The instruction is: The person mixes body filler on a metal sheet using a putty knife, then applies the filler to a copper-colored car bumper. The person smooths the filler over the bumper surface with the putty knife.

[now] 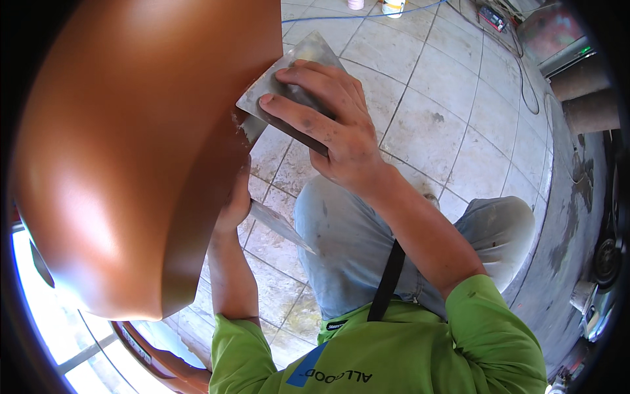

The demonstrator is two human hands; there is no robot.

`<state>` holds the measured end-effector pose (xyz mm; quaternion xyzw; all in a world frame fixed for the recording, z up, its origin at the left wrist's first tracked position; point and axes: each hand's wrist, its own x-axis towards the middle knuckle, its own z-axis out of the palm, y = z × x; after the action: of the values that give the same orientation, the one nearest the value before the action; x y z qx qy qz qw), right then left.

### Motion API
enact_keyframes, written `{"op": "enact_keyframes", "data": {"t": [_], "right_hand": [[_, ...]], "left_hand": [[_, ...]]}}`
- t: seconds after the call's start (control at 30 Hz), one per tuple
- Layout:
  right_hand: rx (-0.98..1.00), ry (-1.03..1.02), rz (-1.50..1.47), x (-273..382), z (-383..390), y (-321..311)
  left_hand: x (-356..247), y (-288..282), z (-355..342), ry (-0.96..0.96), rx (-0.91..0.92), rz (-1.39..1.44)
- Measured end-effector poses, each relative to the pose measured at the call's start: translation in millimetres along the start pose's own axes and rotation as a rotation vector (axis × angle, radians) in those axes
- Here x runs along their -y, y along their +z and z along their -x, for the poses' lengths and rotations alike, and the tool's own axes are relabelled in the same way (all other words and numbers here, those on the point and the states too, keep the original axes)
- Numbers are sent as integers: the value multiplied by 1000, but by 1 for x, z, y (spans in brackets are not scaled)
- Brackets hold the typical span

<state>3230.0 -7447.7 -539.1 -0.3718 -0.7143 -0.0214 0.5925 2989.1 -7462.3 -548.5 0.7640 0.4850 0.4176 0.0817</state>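
Observation:
A large glossy orange-brown car body panel (131,144) fills the left side, its curved edge running down beside my hands. My right hand (351,121) grips a flat, wide-bladed metal putty spreader (314,47), two fingers pressed on its face. The blade's left corner lies over the panel edge, just above a grey smear of filler (251,129). Lower down, my left hand (235,207) is partly behind the panel edge. A second putty knife (282,226) juts from it toward my knee; most of its fingers are hidden.
Dirty white floor tiles (436,118) lie beneath. A blue hose (321,18) crosses at the top, near a white can (393,8) and a pink container (356,4). Dark cables run at the upper right. Another orange part (154,364) sits at the lower left.

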Motion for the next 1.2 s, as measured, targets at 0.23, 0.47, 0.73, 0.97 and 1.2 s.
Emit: {"op": "enact_keyframes", "data": {"t": [0.23, 0.47, 0.73, 0.97, 1.2], "right_hand": [[-52, -9, 21, 0, 2, 8], [-102, 114, -49, 27, 39, 26], [5, 134, 15, 19, 53, -6], [-4, 59, 34, 12, 4, -9], [-43, 58, 15, 12, 1, -1]], "left_hand": [[-9, -2, -8, -129, 20, -17], [-23, -14, -12, 68, 83, -258], [-30, -26, -21, 194, 146, -377], [-38, -25, -25, 224, 139, -416], [-44, -26, -26, 260, 74, -336]]}}
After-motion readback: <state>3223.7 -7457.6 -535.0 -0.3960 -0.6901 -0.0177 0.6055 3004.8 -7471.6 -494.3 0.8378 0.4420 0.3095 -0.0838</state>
